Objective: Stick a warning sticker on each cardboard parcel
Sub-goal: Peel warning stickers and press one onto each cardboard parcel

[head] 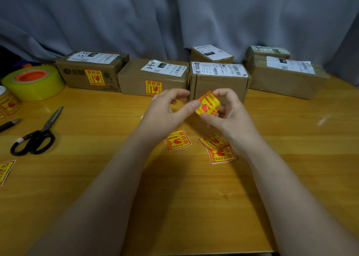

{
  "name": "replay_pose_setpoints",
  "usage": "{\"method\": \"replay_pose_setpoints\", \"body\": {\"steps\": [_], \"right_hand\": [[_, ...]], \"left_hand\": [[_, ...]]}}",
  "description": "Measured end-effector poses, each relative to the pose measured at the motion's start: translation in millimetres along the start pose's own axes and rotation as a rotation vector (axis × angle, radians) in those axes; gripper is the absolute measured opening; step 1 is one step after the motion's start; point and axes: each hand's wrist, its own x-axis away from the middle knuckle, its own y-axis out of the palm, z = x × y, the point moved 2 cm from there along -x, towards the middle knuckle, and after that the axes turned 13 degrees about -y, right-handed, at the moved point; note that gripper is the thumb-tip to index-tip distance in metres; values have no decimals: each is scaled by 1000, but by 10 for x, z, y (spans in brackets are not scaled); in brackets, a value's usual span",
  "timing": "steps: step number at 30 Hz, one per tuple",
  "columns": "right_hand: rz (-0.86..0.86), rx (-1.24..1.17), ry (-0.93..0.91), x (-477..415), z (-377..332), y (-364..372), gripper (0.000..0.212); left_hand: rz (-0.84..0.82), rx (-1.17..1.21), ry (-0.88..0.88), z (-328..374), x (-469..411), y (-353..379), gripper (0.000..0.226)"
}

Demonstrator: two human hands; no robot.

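Note:
Several cardboard parcels stand in a row at the back of the wooden table. The far-left parcel and the second parcel each carry a yellow-and-red warning sticker on the front. The third parcel, just behind my hands, shows a bare front. Both hands hold one curled warning sticker above the table: my left hand pinches its left edge, my right hand grips it from below and the right. Three loose stickers lie under my wrists, one on the left and two overlapping ones.
Two more parcels stand at the back right. At the left lie a yellow tape roll, a sticker roll, black scissors, a pen and another sticker. A grey curtain hangs behind.

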Motion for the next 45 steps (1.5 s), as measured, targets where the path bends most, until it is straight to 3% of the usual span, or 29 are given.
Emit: {"method": "replay_pose_setpoints", "body": {"steps": [2,8,11,13,15,19,23,28,31,34,38,41,45], "right_hand": [[-49,-3,0,1,20,13,40],[-256,175,-71,9,24,85,44],[-256,196,-78,11,10,81,53],[-176,177,-12,5,22,36,70],[-60,85,90,-7,39,-19,71],[24,-161,185,5,20,-53,22],[203,-200,89,-20,-22,-60,5],[435,95,-83,-129,-36,-156,18],[534,345,-167,-190,-62,-442,9],[453,492,-26,-243,22,-691,8],[236,474,10,-331,82,-603,13],[178,432,13,-350,97,-480,14],[158,392,93,-358,38,-454,26]], "left_hand": [[-79,-9,-14,-3,-8,34,36],[-89,0,-66,63,-26,28,20],[-97,26,-107,87,-26,18,15],[-94,46,-109,98,-12,20,13],[-84,111,-108,116,12,25,12],[-93,323,-99,156,42,26,8],[-86,358,-67,213,40,93,7],[-95,324,-80,377,-79,165,11],[55,69,-64,400,-245,56,27],[143,-48,13,334,-406,-56,50],[-94,-192,-6,268,-585,133,74],[-147,-151,11,246,-644,262,60],[108,-159,66,270,-628,198,39]]}}
